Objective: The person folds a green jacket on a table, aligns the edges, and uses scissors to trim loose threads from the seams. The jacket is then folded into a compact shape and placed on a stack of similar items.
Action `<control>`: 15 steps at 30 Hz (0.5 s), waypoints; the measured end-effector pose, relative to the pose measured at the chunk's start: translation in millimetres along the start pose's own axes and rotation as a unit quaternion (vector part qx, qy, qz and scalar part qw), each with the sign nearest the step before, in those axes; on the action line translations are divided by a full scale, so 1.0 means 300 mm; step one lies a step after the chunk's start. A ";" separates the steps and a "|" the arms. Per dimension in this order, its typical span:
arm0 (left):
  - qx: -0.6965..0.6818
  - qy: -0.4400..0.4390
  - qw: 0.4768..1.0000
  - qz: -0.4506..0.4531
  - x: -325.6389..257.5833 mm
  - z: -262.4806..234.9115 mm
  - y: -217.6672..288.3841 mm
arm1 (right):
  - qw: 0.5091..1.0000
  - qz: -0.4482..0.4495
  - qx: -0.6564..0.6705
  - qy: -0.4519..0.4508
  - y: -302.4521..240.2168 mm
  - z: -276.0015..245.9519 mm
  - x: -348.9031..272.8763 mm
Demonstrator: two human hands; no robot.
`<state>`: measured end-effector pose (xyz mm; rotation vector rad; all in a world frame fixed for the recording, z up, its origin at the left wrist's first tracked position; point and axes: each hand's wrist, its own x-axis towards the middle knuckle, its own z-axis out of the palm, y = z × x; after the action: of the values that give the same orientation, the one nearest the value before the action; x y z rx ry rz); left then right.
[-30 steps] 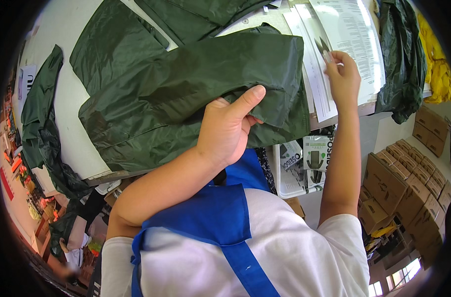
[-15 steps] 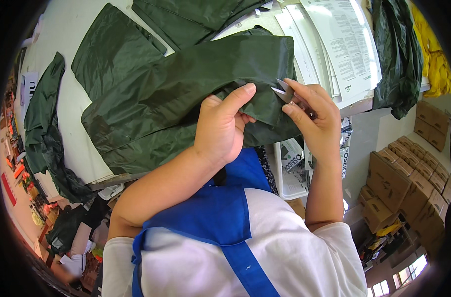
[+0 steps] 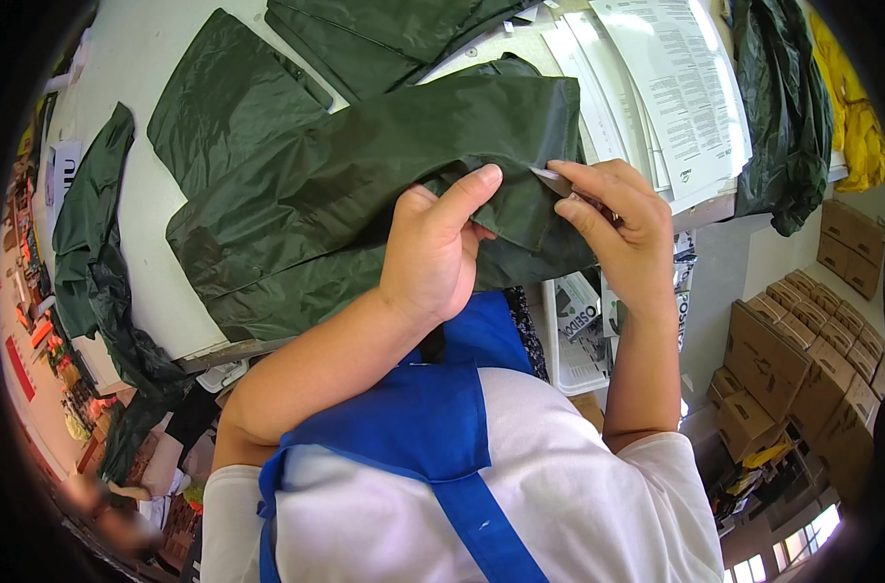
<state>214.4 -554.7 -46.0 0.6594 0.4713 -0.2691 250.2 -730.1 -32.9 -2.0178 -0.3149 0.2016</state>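
Note:
A dark green garment (image 3: 297,214), smooth and shiny like rainwear, lies across the table's near edge. My left hand (image 3: 428,253) is closed on a fold of it, with the thumb on top and the fingertips partly hidden under the cloth. My right hand (image 3: 625,219) holds small thread snips (image 3: 556,182) by their grips, mostly covered by the fingers. Their blades point left, close together, against the cloth near the garment's right-hand hem. Whether a thread lies between the blades is too small to tell.
More green garments (image 3: 350,44) lie farther back, and others hang at the left and right table edges. Printed paper sheets (image 3: 671,92) are stacked at the far right. Below the edge stands a white bin (image 3: 574,364); brown cartons (image 3: 768,355) are piled at the right. Yellow garments (image 3: 850,107) hang beyond.
The snips' blades have come together from being spread apart. Both hands stay in nearly the same place, the left still holding the fold. At lower left, a person's blurred arm has shifted.

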 end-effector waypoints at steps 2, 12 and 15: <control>0.005 0.000 1.000 -0.004 -0.002 0.002 0.002 | 1.000 -0.012 0.006 0.012 0.004 0.000 0.000; -0.004 -0.018 1.000 0.010 -0.010 -0.001 0.003 | 1.000 0.025 0.007 -0.014 -0.027 -0.006 0.006; -0.010 -0.019 1.000 0.003 -0.016 -0.005 0.005 | 1.000 0.007 -0.005 -0.020 -0.027 -0.002 0.015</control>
<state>210.3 -552.2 -44.0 0.6357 0.4352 -0.2700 253.8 -725.9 -25.5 -2.0275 -0.3280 0.2486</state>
